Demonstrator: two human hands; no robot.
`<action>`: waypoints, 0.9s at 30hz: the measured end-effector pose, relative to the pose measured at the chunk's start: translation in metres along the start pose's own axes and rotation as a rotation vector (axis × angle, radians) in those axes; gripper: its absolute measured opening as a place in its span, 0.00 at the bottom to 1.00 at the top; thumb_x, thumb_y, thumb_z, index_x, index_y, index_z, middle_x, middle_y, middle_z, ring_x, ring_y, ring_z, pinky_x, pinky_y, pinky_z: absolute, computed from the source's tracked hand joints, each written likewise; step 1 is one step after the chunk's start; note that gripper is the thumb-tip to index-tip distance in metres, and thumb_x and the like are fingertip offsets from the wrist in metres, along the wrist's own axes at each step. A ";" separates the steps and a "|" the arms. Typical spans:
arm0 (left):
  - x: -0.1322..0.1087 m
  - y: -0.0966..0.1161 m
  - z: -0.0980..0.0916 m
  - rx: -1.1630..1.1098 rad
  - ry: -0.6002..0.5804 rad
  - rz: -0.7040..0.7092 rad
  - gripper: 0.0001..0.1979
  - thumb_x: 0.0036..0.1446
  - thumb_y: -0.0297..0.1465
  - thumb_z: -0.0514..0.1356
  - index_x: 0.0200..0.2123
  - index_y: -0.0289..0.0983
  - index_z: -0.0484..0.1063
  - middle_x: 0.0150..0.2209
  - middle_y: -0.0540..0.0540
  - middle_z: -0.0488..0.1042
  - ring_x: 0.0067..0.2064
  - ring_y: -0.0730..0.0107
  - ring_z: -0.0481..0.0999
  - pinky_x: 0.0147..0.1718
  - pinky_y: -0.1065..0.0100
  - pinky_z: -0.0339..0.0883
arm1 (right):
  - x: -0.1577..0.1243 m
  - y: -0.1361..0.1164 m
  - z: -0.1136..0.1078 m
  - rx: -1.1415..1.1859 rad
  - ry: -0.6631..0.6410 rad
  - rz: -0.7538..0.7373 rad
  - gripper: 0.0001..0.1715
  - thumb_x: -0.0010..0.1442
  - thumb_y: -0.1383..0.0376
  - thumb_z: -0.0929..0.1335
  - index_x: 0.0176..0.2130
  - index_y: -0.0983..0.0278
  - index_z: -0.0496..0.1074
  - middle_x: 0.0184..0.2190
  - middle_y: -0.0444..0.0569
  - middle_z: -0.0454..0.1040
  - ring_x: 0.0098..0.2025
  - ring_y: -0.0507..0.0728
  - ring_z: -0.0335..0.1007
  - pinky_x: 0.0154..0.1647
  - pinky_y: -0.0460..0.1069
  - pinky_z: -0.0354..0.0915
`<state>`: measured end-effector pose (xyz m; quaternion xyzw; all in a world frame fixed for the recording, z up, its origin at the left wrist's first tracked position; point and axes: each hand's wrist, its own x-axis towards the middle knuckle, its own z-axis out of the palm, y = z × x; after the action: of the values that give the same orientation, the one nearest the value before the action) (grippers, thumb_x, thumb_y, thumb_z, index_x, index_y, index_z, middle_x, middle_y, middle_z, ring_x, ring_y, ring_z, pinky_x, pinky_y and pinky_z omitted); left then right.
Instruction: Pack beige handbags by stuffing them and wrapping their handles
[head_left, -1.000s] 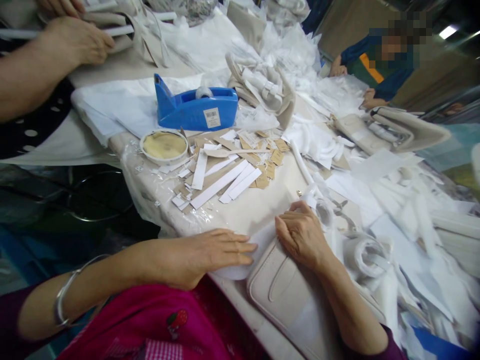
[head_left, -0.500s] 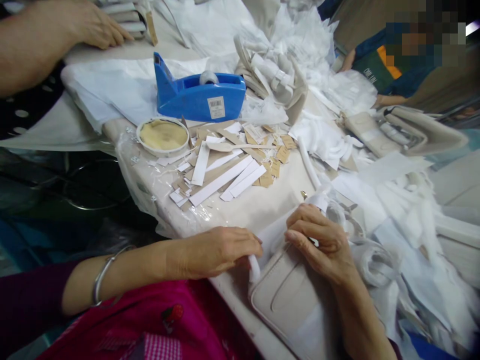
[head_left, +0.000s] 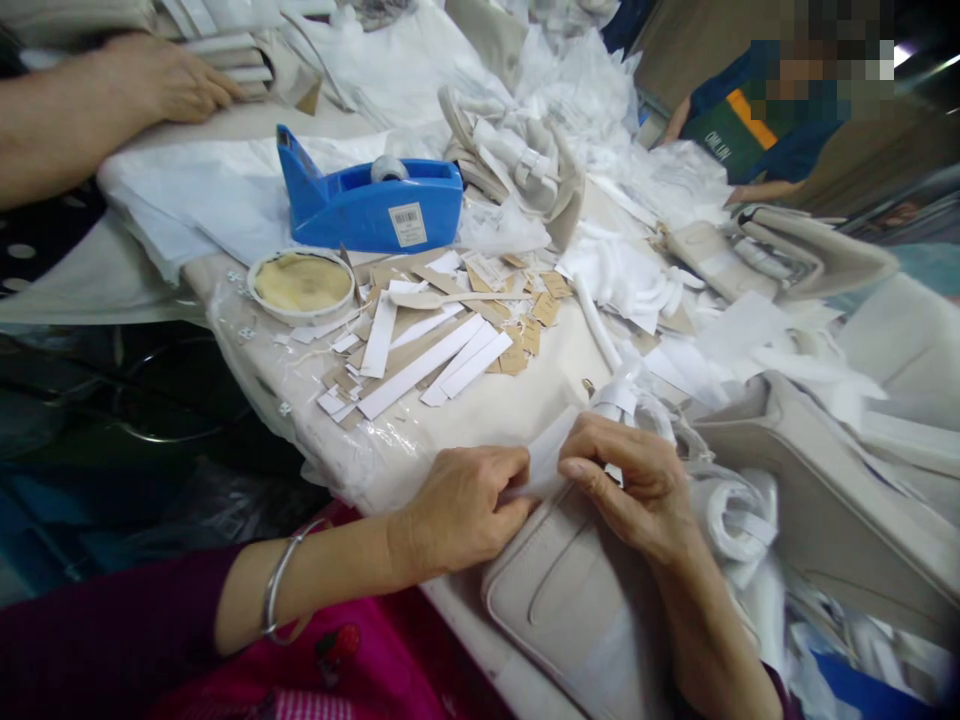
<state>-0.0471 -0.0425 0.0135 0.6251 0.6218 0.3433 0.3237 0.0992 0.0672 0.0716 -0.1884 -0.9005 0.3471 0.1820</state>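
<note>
A beige handbag (head_left: 562,600) with a curved stitched line on its front lies at the table's near edge, tilted. My right hand (head_left: 637,490) is closed around its upper edge, thumb on the front side. At the bag's upper left corner, my left hand (head_left: 469,505) has its thumb and bent fingers closed around the edge of a thin white sheet (head_left: 551,447). That sheet sticks out from the bag between my hands. Behind my right hand, a wrapped white bundle (head_left: 619,400) with clear plastic is partly hidden. The bag's opening is mostly covered by my right hand.
Beyond the hands lie paper strips (head_left: 420,370), brown tags (head_left: 529,335), a flat wooden stick (head_left: 450,298), a tub of yellowish paste (head_left: 304,283) and a blue tape dispenser (head_left: 375,205). More bags (head_left: 840,490) crowd the right. A co-worker's hand (head_left: 169,80) is at upper left.
My left hand has moved right and turned, its fingers now curled against the bag's corner. The white strip below its fingertips is out of sight. Another beige bag shows at right.
</note>
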 end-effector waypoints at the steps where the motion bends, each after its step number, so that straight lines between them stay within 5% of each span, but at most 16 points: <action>1: 0.002 0.002 0.002 -0.003 0.002 0.006 0.02 0.53 0.27 0.57 0.29 0.38 0.65 0.27 0.52 0.70 0.31 0.70 0.69 0.31 0.69 0.60 | 0.000 0.001 0.001 -0.019 0.000 0.003 0.17 0.64 0.59 0.64 0.26 0.64 0.67 0.22 0.44 0.63 0.24 0.51 0.59 0.27 0.48 0.55; 8: -0.013 0.011 -0.002 -0.291 -0.022 -0.055 0.07 0.60 0.27 0.52 0.39 0.39 0.69 0.39 0.49 0.72 0.43 0.67 0.71 0.45 0.65 0.65 | 0.002 0.008 0.004 -0.149 -0.078 0.013 0.23 0.65 0.58 0.64 0.21 0.65 0.65 0.22 0.43 0.60 0.24 0.49 0.57 0.26 0.47 0.51; 14: -0.040 0.020 0.016 -0.359 0.084 -0.163 0.14 0.52 0.29 0.60 0.42 0.38 0.62 0.41 0.46 0.66 0.44 0.63 0.67 0.46 0.59 0.66 | 0.005 0.015 0.007 -0.192 -0.114 -0.021 0.25 0.64 0.59 0.65 0.19 0.65 0.60 0.22 0.41 0.56 0.24 0.48 0.53 0.27 0.47 0.49; 17: -0.028 0.019 0.021 -0.240 0.066 -0.165 0.15 0.49 0.29 0.62 0.41 0.38 0.62 0.44 0.44 0.66 0.48 0.59 0.66 0.50 0.53 0.63 | 0.006 0.017 0.010 -0.209 -0.140 -0.007 0.25 0.65 0.59 0.64 0.20 0.66 0.61 0.23 0.41 0.57 0.25 0.48 0.55 0.28 0.46 0.50; 21: 0.003 0.013 0.021 -0.219 0.015 -0.028 0.32 0.48 0.38 0.65 0.54 0.35 0.59 0.57 0.37 0.60 0.61 0.50 0.55 0.61 0.48 0.51 | 0.009 0.015 0.012 -0.133 -0.121 -0.029 0.23 0.68 0.61 0.59 0.23 0.65 0.65 0.24 0.42 0.60 0.26 0.48 0.58 0.29 0.45 0.55; 23: 0.013 0.009 0.023 -0.267 -0.045 0.036 0.33 0.51 0.39 0.62 0.58 0.34 0.56 0.59 0.36 0.59 0.63 0.51 0.55 0.62 0.48 0.50 | 0.010 0.009 0.005 -0.097 0.061 -0.065 0.20 0.67 0.62 0.59 0.26 0.65 0.68 0.27 0.45 0.64 0.29 0.50 0.62 0.33 0.45 0.58; 27: 0.019 0.003 0.025 -0.224 -0.071 0.036 0.34 0.51 0.38 0.61 0.60 0.33 0.56 0.64 0.33 0.54 0.65 0.50 0.51 0.64 0.47 0.44 | -0.019 -0.001 -0.028 -0.225 0.841 0.073 0.14 0.65 0.61 0.60 0.42 0.63 0.72 0.41 0.51 0.68 0.46 0.57 0.65 0.50 0.53 0.61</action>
<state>-0.0247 -0.0231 0.0020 0.6078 0.5566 0.3939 0.4070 0.1276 0.0731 0.0878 -0.3639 -0.7729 0.1463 0.4988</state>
